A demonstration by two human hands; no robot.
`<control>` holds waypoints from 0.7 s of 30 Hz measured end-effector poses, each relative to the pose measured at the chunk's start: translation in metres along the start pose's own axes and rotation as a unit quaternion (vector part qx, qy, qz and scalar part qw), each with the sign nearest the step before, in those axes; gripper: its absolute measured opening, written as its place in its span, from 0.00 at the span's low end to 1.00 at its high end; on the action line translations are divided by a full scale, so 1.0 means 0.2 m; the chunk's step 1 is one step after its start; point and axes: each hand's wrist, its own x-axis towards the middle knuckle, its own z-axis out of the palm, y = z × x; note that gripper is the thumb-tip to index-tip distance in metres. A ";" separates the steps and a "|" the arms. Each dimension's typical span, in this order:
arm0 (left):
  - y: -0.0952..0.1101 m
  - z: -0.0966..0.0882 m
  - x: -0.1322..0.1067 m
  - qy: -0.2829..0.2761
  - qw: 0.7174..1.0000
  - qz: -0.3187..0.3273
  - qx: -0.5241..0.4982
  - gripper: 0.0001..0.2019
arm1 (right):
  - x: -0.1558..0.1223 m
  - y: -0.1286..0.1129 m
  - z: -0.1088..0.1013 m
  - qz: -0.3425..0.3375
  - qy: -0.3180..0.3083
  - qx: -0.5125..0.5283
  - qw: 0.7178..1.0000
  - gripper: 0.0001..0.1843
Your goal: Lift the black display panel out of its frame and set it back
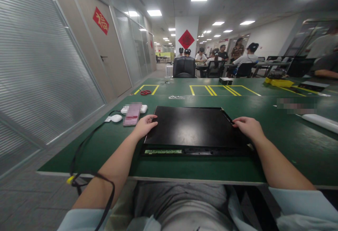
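Note:
A flat black screen panel [185, 125] lies slightly askew over a black frame [211, 151] on the green table. Along the near side, a strip of green circuit board [163, 151] shows in the frame. My left hand [146, 124] is closed on the panel's left edge, thumb on top. At the right edge, my right hand [248, 127] pinches the panel near a thin dark strip of the frame; its fingertips are partly hidden. Just left of my left hand lies a pink-screened phone [132, 114], resting against a white object.
The green table [100, 164] carries red scissors [145, 92], small white strips [176, 97], a black box [225, 81], a yellow tray [279, 82] and a white roll [320, 122]. A black cable [84, 141] runs past my left forearm. Several people sit and stand farther back.

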 end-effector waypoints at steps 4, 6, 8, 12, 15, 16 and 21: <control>0.01 0.00 0.00 0.003 1.000 0.001 -0.011 0.26 | 0.00 0.00 0.00 -0.002 0.003 0.004 1.000 0.15; 0.01 0.01 0.00 0.003 1.000 -0.001 -0.017 0.27 | 0.00 0.00 0.00 0.000 0.004 0.006 1.000 0.14; 0.02 0.01 -0.01 0.005 1.000 0.000 -0.024 0.27 | -0.01 -0.01 0.00 -0.001 0.006 0.008 1.000 0.14; 0.03 0.01 -0.02 0.010 0.999 -0.008 -0.051 0.29 | 0.00 0.00 0.00 -0.003 0.007 0.015 1.000 0.13; 0.04 0.02 -0.02 0.014 0.997 -0.024 -0.068 0.31 | 0.00 0.00 0.00 -0.003 0.004 0.019 1.000 0.13; 0.05 0.02 -0.02 0.015 0.997 -0.027 -0.070 0.31 | 0.00 0.00 0.00 -0.003 0.004 0.019 1.000 0.13; 0.06 0.02 -0.03 0.015 0.997 -0.029 -0.073 0.32 | -0.01 -0.01 -0.01 0.006 0.002 0.018 1.000 0.14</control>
